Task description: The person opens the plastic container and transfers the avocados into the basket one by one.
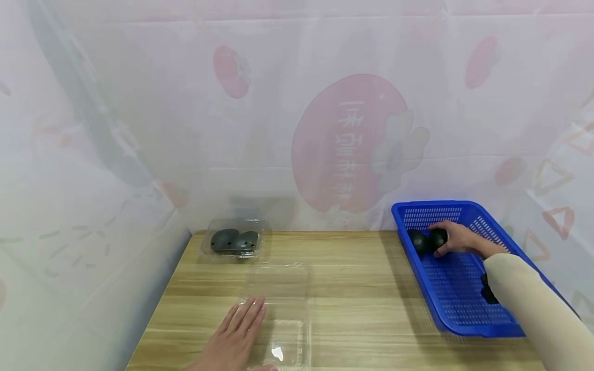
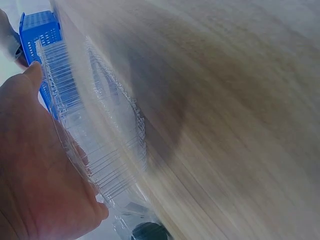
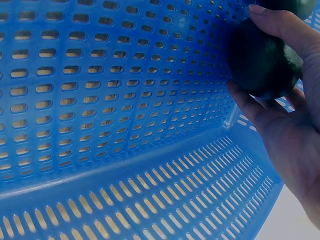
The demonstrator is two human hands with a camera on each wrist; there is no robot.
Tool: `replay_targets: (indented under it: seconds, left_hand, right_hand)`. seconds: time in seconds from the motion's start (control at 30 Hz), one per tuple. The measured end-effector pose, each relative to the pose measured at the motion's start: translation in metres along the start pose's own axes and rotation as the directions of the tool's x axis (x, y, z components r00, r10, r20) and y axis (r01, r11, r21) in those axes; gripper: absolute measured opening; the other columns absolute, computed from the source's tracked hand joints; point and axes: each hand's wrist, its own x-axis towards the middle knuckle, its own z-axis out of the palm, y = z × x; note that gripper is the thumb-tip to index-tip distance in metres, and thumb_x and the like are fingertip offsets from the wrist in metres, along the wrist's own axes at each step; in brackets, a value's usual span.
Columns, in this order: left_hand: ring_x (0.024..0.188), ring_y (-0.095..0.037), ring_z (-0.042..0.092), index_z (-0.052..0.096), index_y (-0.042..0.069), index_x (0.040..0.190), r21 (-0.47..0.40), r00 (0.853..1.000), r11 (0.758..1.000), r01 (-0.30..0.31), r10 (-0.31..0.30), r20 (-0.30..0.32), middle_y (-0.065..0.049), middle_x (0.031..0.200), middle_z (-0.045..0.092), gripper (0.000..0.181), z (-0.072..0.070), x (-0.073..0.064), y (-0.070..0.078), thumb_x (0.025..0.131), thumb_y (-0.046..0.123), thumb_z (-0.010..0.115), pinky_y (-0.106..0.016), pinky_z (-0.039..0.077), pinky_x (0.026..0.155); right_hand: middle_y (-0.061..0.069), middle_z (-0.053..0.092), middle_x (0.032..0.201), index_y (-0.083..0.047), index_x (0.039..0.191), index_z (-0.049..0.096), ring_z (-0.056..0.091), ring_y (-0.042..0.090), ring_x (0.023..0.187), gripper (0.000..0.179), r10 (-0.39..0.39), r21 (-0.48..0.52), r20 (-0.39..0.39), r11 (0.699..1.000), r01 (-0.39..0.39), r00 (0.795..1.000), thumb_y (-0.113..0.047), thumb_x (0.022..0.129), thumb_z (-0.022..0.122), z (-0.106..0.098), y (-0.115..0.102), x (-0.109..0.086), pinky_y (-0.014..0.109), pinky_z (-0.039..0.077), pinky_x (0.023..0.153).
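Note:
In the head view my right hand (image 1: 457,239) grips a dark green, smooth oval fruit, probably an avocado (image 1: 438,239), inside the blue basket (image 1: 436,308). The right wrist view shows thumb and fingers curled round this avocado (image 3: 262,60). A second avocado (image 1: 418,242) lies against it on the left. At the front of the table, my left hand (image 1: 229,337) rests with straight fingers on the left edge of an open clear plastic clamshell box (image 1: 308,330). In the left wrist view the box's ridged wall (image 2: 65,85) stands beside the palm.
A closed clear box (image 1: 260,226) at the table's back left holds two dark green fruits (image 1: 227,241). Behind the wooden table (image 1: 352,288) hangs a printed curtain (image 1: 278,129). A black object (image 1: 488,294), partly hidden by the right sleeve, shows over the basket's right side.

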Motion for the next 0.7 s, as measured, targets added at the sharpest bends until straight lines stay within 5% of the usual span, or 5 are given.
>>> replay_targets:
  seconds: [0.07,0.23,0.7]
  left_hand:
    - [0.148,-0.031,0.041,0.017,0.003,0.169,0.003,1.000,1.000,0.004,-0.004,-0.008,-0.012,0.176,0.021,0.119,0.000,-0.003,-0.002,0.091,0.091,0.038,-0.039,-0.003,0.132]
    - [0.152,-0.029,0.033,0.035,0.003,0.161,0.010,1.000,1.000,0.025,-0.025,-0.001,-0.013,0.165,0.043,0.113,0.000,-0.012,-0.006,0.091,0.090,0.041,-0.038,-0.005,0.131]
    - [0.157,-0.029,0.026,0.028,0.001,0.162,0.031,1.000,0.999,0.022,-0.021,-0.021,-0.015,0.163,0.042,0.123,-0.002,-0.031,-0.023,0.086,0.097,0.032,-0.040,0.000,0.132]
  right_hand:
    - [0.043,0.054,0.137,0.013,0.136,0.060,0.049,0.066,0.126,0.077,-0.009,0.000,-0.002,1.000,0.009,1.000,-0.013,0.073,0.097,0.000,0.000,0.000,0.077,0.045,0.097]
    - [0.042,0.054,0.138,0.014,0.137,0.059,0.048,0.065,0.127,0.081,-0.016,0.000,-0.004,1.000,0.016,1.000,-0.016,0.073,0.097,0.000,0.000,0.000,0.076,0.044,0.098]
    - [0.044,0.050,0.143,0.013,0.144,0.054,0.043,0.067,0.132,0.088,-0.003,-0.002,-0.004,1.000,0.003,1.000,-0.021,0.075,0.096,-0.008,0.003,-0.006,0.080,0.040,0.101]
